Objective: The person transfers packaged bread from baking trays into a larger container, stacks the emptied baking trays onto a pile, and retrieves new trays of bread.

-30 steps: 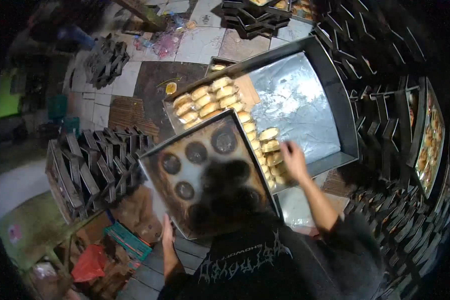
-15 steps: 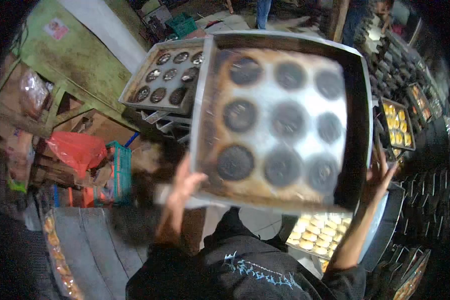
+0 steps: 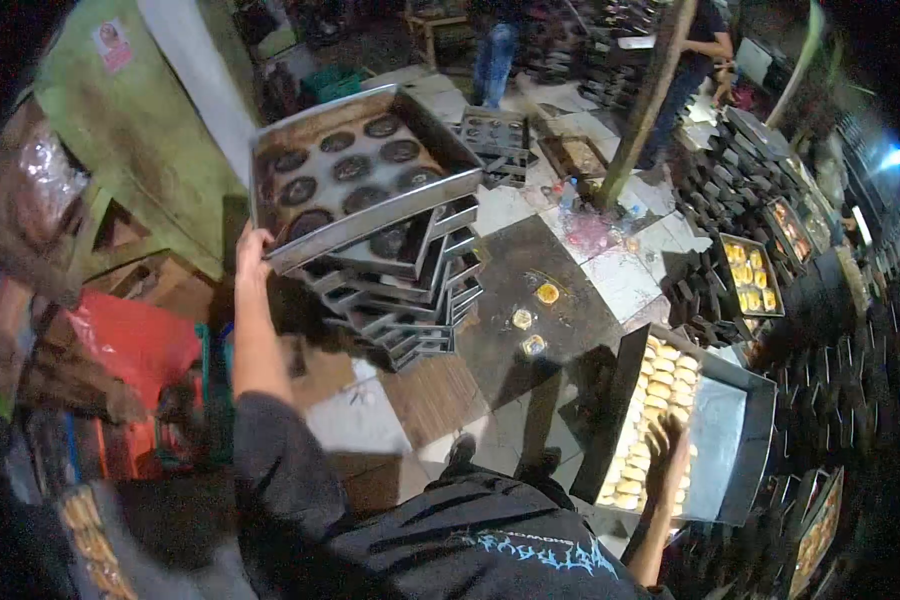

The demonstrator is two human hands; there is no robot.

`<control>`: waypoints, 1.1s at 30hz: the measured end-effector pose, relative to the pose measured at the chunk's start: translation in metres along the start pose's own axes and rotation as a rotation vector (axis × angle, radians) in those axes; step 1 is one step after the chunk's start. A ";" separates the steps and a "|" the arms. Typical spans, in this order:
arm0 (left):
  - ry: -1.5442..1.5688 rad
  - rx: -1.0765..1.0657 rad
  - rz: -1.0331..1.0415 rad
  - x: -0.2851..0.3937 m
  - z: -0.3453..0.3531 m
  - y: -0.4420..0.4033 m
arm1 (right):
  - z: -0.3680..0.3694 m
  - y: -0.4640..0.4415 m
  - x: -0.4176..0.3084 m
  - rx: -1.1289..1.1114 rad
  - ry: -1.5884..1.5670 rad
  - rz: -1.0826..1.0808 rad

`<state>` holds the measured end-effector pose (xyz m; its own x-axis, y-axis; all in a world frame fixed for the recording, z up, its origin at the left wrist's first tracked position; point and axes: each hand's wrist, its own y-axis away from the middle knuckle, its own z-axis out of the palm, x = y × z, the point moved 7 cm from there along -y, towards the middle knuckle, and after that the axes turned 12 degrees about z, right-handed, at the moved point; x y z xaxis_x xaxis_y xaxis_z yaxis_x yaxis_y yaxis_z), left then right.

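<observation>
My left hand (image 3: 252,250) grips the near left corner of a deep metal baking tray (image 3: 355,215), which has round dark marks on its bottom. That tray sits tilted on top of a stack of similar metal trays (image 3: 400,320) turned at different angles. On the right, my right hand (image 3: 667,445) is over rows of pale buns (image 3: 662,385) with its fingers apart. Whether its fingertips touch the buns, I cannot tell. These buns fill the left part of a dark-walled tray (image 3: 720,440); its right part shows bare metal.
Several yellow-topped pastries fill a tray (image 3: 748,275) at right, among many stacked dark tins (image 3: 730,190). A dark floor board (image 3: 540,270) carries three small round pieces. A wooden post (image 3: 640,120) stands ahead, with two people behind. A green cabinet (image 3: 140,130) is at left.
The marked tray has moved left and away from me onto the stack. My right hand has let go of it and moved down right over the buns; my left hand still holds it.
</observation>
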<state>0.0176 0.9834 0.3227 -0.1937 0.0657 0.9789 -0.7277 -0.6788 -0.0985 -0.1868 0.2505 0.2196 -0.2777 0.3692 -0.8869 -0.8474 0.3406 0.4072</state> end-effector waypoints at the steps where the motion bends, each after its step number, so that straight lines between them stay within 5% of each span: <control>1: 0.016 -0.025 0.019 -0.037 -0.022 -0.034 | -0.022 0.008 0.011 0.055 0.005 0.026; 4: -0.126 -0.251 0.105 -0.093 -0.053 -0.096 | -0.102 0.021 0.034 0.323 -0.132 0.097; 5: -0.244 -0.164 0.155 -0.065 -0.037 -0.066 | -0.116 0.039 0.028 0.426 -0.100 0.106; 6: -0.043 -0.033 -0.021 -0.041 -0.010 -0.024 | -0.183 0.029 0.067 0.475 -0.170 0.112; 10: -0.243 -0.361 0.392 -0.024 0.151 0.182 | -0.445 0.059 0.186 0.929 -0.584 0.180; 12: -0.310 -0.623 0.349 -0.071 0.207 0.309 | -0.521 0.115 0.144 1.078 -0.998 0.062; 14: -0.401 -0.897 0.186 -0.133 0.239 0.428 | -0.645 0.148 0.095 1.230 -0.738 -0.177; 15: -0.456 -1.005 0.094 -0.160 0.248 0.484 | -0.692 0.158 0.070 1.236 -1.009 -0.273; 19: -0.718 -1.263 -0.218 -0.238 0.271 0.646 | -0.872 0.183 -0.050 1.472 -0.623 -0.137; 21: -0.852 -1.286 -0.327 -0.248 0.271 0.685 | -0.874 0.179 -0.098 1.477 -0.683 -0.010; 25: -0.973 -1.292 -0.372 -0.239 0.299 0.721 | -0.894 0.126 -0.100 1.650 -0.565 -0.110; 28: -0.830 -1.386 -0.169 -0.206 0.412 0.781 | -0.879 0.117 -0.081 1.816 -0.434 -0.032; 29: -0.719 -1.471 0.059 -0.190 0.451 0.808 | -0.827 0.138 -0.102 1.799 -0.384 -0.001; 30: -0.663 -1.522 -0.020 -0.145 0.492 0.855 | -0.821 0.140 -0.078 1.732 -0.379 -0.309; 32: -0.488 -1.855 0.200 -0.181 0.548 0.880 | -0.740 0.165 -0.063 1.535 -0.563 -0.415; 33: -0.487 -1.803 0.289 -0.168 0.573 0.895 | -0.717 0.177 -0.043 1.479 -0.576 -0.405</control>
<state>-0.2239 -0.0544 0.1730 -0.4768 -0.2984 0.8268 -0.4995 0.8660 0.0245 -0.6489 -0.3254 0.1734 0.3240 0.1945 -0.9259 0.4200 0.8473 0.3250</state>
